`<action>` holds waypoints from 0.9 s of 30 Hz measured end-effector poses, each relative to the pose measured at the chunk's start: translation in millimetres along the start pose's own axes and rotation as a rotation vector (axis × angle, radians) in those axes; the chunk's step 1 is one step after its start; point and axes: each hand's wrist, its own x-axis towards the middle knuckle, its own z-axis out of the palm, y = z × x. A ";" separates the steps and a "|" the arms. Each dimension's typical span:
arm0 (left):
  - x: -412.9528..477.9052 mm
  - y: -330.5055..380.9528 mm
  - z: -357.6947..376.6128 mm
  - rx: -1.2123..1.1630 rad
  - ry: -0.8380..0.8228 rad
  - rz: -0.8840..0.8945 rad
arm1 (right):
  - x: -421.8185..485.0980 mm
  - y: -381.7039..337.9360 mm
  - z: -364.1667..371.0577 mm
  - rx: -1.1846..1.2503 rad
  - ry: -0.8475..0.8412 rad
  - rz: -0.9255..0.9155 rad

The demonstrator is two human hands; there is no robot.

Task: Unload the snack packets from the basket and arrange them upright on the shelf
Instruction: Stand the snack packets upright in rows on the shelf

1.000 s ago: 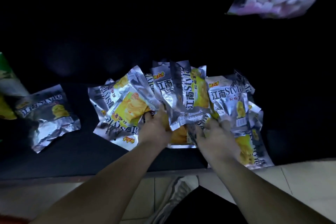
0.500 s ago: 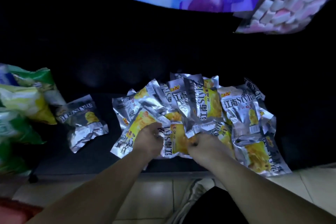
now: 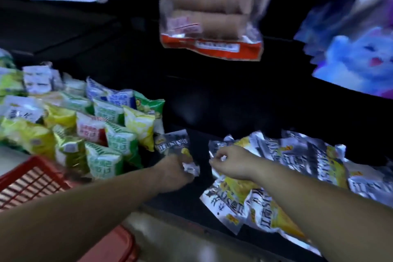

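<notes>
Now the left hand (image 3: 173, 171) has moved away from the heap of silver packets (image 3: 297, 161), and its fingers grip the lower end of the single silver packet (image 3: 173, 144), just beside the row of green and yellow packets (image 3: 110, 134). The right hand (image 3: 231, 161) pinches a corner at the heap's left edge. All the silver packets lie flat on the shelf (image 3: 187, 198), so I judge that the standing up only begins. Free dark shelf shows between the hands and behind the heap. The front packets reach the shelf's front edge, and the red basket (image 3: 32, 178) is at lower left.
</notes>
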 end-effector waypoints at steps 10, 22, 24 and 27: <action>108.6 -79.4 41.9 -0.382 0.275 -0.263 | 134.4 0.3 75.2 0.255 0.071 -0.039; 106.1 -95.0 84.9 -0.750 0.585 -0.148 | 144.1 18.4 120.4 0.493 0.086 0.023; 97.4 -92.1 78.0 -0.831 0.681 -0.096 | 141.3 10.0 120.2 0.607 0.068 0.017; 86.1 -74.4 70.3 -0.899 0.737 0.059 | 141.7 -1.7 117.1 0.838 0.036 -0.023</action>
